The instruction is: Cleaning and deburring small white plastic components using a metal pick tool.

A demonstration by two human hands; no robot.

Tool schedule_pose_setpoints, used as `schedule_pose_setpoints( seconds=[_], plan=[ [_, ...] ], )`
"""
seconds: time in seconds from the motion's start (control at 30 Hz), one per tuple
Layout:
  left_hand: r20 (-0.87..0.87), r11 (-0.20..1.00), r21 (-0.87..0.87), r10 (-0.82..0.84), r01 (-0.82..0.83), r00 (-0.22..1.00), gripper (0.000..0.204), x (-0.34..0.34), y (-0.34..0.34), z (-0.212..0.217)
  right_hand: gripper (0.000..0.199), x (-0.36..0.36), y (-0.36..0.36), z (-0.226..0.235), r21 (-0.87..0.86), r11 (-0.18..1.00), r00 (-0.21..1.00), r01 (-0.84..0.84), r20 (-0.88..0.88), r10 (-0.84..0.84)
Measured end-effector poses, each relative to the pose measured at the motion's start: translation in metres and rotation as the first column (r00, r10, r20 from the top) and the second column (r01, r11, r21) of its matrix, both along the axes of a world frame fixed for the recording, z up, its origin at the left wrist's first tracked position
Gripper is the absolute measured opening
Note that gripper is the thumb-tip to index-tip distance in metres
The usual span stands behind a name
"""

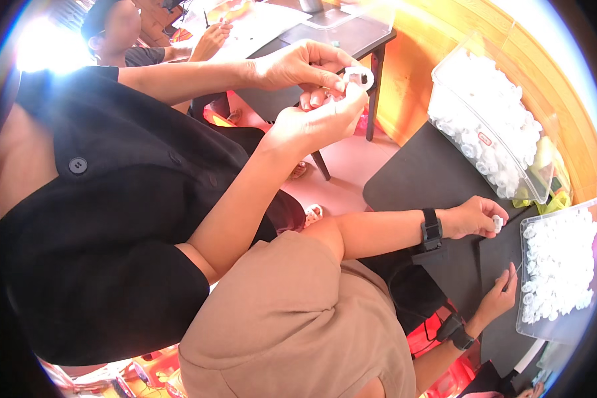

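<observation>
My left hand (pixel 474 217), with a black device strapped to its wrist, pinches a small white plastic piece (pixel 497 223) between thumb and fingers. It hovers above the dark table (pixel 411 166). Nearer to me, my right hand (pixel 499 297) is closed beside the right-hand tub, its fingers pressed together on something thin that I cannot make out. The clear tub (pixel 523 312) next to it is full of small white plastic parts (pixel 556 265).
At my left a co-worker in black holds a white ring-shaped part (pixel 359 78) in both hands. A larger clear bin (pixel 438 99) of white parts stands on the far table, with a yellow-green bag (pixel 556 192) beside it. Another person sits writing at a farther table.
</observation>
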State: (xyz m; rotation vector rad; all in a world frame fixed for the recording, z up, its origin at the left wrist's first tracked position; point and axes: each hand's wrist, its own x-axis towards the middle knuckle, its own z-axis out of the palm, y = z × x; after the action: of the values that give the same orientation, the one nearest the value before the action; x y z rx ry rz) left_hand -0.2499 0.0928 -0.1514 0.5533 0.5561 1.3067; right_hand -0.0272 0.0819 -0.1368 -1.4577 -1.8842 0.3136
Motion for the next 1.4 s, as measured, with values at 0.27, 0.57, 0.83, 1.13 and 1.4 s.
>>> schedule_pose_setpoints(
  seconds=[0.27,0.57,0.83,1.13,1.4],
  plan=[
    [0.022,0.999,-0.040,0.027,-0.026,0.999,0.030,0.003,-0.002,0.003,0.025,0.000,0.001,-0.002,0.001,1.000,1.000,-0.007,-0.011,0.007],
    [0.021,0.998,-0.061,-0.014,0.016,1.000,0.021,0.000,-0.008,0.016,0.026,0.001,0.002,-0.003,-0.025,1.000,1.000,0.014,-0.001,-0.014],
    [0.017,0.999,-0.031,-0.017,0.017,1.000,0.016,-0.002,-0.007,0.016,0.027,0.002,0.003,-0.004,-0.040,0.999,0.999,0.024,0.024,-0.023],
    [0.048,0.999,-0.048,-0.010,0.012,0.999,0.021,0.001,-0.007,0.014,0.027,0.003,0.002,-0.002,-0.058,0.998,0.999,0.028,0.036,-0.026],
    [0.078,1.000,-0.028,0.016,-0.014,0.997,0.032,0.005,-0.004,0.006,0.028,0.003,0.003,-0.004,-0.047,0.998,0.999,0.035,0.032,-0.033]
  ],
)
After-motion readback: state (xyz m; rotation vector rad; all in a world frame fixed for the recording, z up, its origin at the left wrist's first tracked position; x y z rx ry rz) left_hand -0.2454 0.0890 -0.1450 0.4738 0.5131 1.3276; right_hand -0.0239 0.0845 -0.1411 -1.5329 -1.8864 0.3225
